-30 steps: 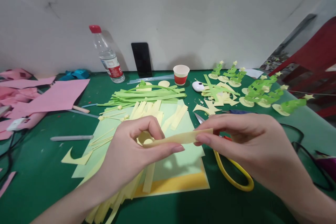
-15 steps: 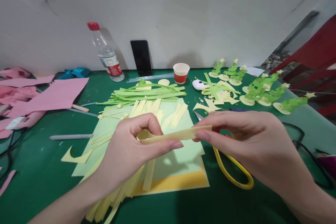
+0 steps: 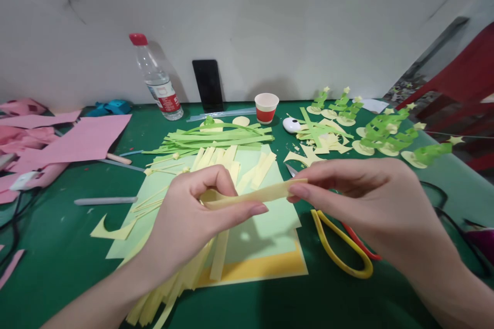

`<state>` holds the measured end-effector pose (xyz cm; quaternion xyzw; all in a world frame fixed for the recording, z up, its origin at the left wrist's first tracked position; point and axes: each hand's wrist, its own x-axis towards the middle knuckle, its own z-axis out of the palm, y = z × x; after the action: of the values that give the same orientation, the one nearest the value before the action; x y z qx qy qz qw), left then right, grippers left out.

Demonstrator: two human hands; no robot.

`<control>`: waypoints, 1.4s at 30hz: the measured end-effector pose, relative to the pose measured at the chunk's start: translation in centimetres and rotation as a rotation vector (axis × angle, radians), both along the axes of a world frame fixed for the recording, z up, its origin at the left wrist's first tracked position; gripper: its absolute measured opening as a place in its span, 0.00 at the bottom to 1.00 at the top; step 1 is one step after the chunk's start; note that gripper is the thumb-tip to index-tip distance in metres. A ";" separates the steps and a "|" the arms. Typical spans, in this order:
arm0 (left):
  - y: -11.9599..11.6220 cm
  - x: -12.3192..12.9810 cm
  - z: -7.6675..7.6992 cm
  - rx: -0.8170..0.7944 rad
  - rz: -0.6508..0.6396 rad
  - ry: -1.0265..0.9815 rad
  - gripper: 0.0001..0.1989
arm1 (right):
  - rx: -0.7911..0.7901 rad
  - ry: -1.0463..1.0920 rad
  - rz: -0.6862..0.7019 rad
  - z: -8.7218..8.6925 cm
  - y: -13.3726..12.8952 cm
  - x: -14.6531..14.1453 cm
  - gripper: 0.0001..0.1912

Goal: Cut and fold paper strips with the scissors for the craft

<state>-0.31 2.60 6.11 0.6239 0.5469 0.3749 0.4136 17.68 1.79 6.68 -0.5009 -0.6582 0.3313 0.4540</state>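
A pale yellow paper strip (image 3: 266,195) is stretched between my two hands, above light green sheets (image 3: 254,236). My left hand (image 3: 204,203) is closed on the strip's looped left part, with the thumb lying along its lower edge. The fingertips of my right hand (image 3: 358,195) pinch the strip's right end. Below and around my left hand lie many cut yellow strips (image 3: 193,267). Scissors with a yellow and red handle (image 3: 343,252) rest on the green table under my right hand; their blades are partly hidden.
Green strips (image 3: 219,138), a red and white cup (image 3: 266,108), a bottle (image 3: 160,85) and a phone (image 3: 208,85) stand or lie toward the wall. Paper spirals with stars (image 3: 382,131) are at the right. Pink sheets (image 3: 85,139) lie left; a white pen (image 3: 105,201) is nearer.
My right hand has shifted slightly and now pinches nearer the strip's end, uncovering more of the scissors' red handle. The strip's right end is a little higher. My left hand has barely moved.
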 end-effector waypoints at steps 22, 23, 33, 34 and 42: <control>0.8 -0.8 0.1 0.019 -0.069 -0.259 0.11 | -0.212 0.225 0.031 0.3 2.1 2.6 0.08; 0.8 -0.8 0.2 0.045 -0.063 -0.238 0.11 | -0.231 0.247 0.060 0.4 2.3 2.8 0.08; 1.0 -1.2 0.5 0.187 -0.125 -0.079 0.15 | -0.510 0.243 0.321 1.8 2.2 3.2 0.09; 1.1 -1.5 0.4 0.200 -0.152 -0.064 0.15 | -0.532 0.236 0.338 1.8 2.2 3.3 0.09; 2.6 -2.8 -0.3 0.265 -0.415 0.046 0.15 | -0.705 0.217 0.435 1.9 2.2 3.4 0.11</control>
<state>-3.12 5.22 5.77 0.7802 0.3623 0.3359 0.3838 21.05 3.98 8.54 -0.4373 -0.5434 0.6749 0.2409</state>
